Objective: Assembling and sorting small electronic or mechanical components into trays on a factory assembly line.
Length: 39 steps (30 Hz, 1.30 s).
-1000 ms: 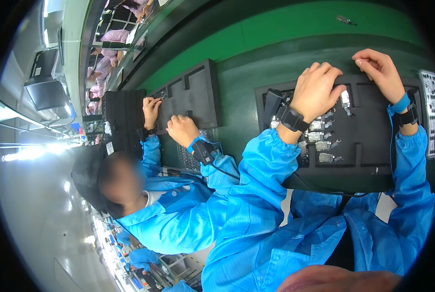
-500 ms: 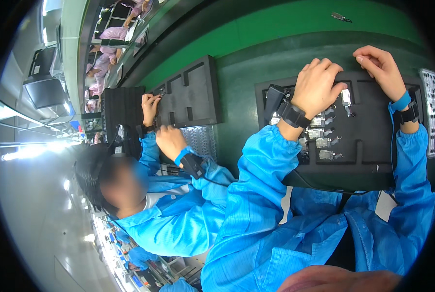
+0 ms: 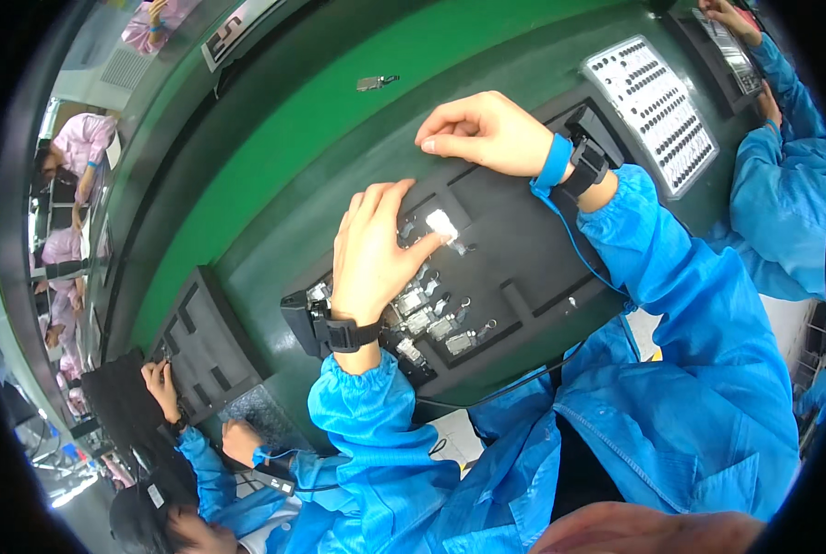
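- Spreading its fingers over a black foam tray point(image 3: 533, 235), the person's left hand point(image 3: 373, 245) arches above a cluster of small silver metal parts point(image 3: 419, 320), hiding some of them; the thumb stands apart from the other fingers.
- At the tip of that thumb, a single bright metal piece point(image 3: 442, 224) lies in the tray, toward its far side; whether thumb and piece touch cannot be told.
- Near the tray's far edge, the right hand point(image 3: 488, 134) curls with thumb and forefinger drawn close together; whether anything is pinched between those fingers cannot be told.
- A blue wristband point(image 3: 553, 162) with a cord circles the right wrist, beside a black strap; a black device point(image 3: 304, 323) is strapped to the left.
- Beyond the hands, one more metal part point(image 3: 373, 83) lies on the bright green strip of the worktop point(image 3: 279, 254).
- Just right of the foam tray sits a pale tray point(image 3: 653, 115) lined with rows of small black pieces.
- At left, a co-worker's hands point(image 3: 161, 388) are at a second black foam tray point(image 3: 211, 343), beside a black stack point(image 3: 117, 406).
- At upper right, another person in blue sleeves point(image 3: 764, 175) works at the same surface.
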Each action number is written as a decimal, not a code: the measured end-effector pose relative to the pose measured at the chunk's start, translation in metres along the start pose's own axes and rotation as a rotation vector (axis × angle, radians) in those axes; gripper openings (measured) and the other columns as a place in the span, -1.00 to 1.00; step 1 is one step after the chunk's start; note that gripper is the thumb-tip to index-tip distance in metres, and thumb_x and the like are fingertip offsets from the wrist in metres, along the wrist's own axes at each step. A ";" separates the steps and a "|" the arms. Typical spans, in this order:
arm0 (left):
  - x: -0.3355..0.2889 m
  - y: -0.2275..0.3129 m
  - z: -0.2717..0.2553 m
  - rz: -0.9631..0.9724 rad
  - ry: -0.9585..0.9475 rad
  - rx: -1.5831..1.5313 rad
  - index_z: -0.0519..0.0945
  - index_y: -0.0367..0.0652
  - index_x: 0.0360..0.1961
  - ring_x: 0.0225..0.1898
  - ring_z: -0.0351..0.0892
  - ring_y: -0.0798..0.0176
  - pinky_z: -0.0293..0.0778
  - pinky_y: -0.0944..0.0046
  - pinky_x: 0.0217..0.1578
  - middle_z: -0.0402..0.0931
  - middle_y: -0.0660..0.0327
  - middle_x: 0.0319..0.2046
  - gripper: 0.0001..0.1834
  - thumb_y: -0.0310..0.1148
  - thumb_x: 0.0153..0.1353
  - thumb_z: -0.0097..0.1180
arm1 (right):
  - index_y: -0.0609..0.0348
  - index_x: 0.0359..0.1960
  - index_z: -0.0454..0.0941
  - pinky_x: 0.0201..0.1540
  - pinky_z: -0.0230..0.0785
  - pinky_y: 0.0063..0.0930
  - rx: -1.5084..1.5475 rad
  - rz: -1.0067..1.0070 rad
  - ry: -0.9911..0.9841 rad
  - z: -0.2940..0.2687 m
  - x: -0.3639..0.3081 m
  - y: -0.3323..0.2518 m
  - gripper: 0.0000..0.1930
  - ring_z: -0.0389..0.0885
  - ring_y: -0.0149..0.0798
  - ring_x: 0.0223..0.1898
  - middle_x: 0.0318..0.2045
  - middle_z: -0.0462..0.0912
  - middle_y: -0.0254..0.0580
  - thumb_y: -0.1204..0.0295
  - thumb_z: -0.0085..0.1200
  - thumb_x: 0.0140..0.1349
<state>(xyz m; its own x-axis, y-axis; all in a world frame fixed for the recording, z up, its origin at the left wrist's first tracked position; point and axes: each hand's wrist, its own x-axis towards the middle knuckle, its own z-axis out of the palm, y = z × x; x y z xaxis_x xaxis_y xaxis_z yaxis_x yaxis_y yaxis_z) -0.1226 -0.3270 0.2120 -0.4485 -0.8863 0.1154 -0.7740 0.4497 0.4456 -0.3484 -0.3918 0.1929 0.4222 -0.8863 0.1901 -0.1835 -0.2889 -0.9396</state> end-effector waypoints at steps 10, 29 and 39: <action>0.000 -0.007 0.002 -0.014 0.069 0.026 0.58 -0.23 0.04 -0.02 0.56 -0.04 0.51 0.08 -0.01 0.58 0.08 -0.07 -0.43 -0.21 0.01 0.43 | 0.33 -0.10 0.67 -0.10 0.52 -0.54 -0.017 0.021 -0.034 0.003 0.007 0.001 -0.77 0.67 -0.45 -0.21 -0.26 0.75 -0.21 0.41 0.20 0.33; 0.002 0.016 0.005 0.068 0.079 0.015 0.58 -0.33 0.03 0.00 0.58 -0.16 0.47 0.02 0.06 0.59 -0.08 -0.08 -0.47 -0.26 0.09 0.41 | 0.25 -0.18 0.70 -0.11 0.57 -0.37 -0.059 -0.154 0.183 -0.011 -0.033 -0.045 -0.74 0.74 -0.22 -0.23 -0.28 0.77 -0.12 0.29 0.16 0.30; -0.001 0.017 0.003 0.001 0.064 -0.012 0.58 -0.30 0.05 0.04 0.56 -0.09 0.45 0.04 0.07 0.58 -0.01 -0.05 -0.48 -0.18 0.15 0.35 | 0.12 -0.21 0.73 -0.06 0.54 -0.23 -0.776 0.171 0.721 -0.177 -0.117 0.008 -0.76 0.72 -0.02 -0.17 -0.28 0.75 -0.04 0.28 0.15 0.21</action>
<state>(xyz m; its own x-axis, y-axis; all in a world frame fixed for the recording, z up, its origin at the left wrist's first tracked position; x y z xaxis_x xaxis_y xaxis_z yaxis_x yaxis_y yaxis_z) -0.1371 -0.3176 0.2167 -0.4196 -0.8912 0.1724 -0.7679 0.4498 0.4560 -0.5564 -0.3538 0.2138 -0.2399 -0.8679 0.4350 -0.8117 -0.0665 -0.5803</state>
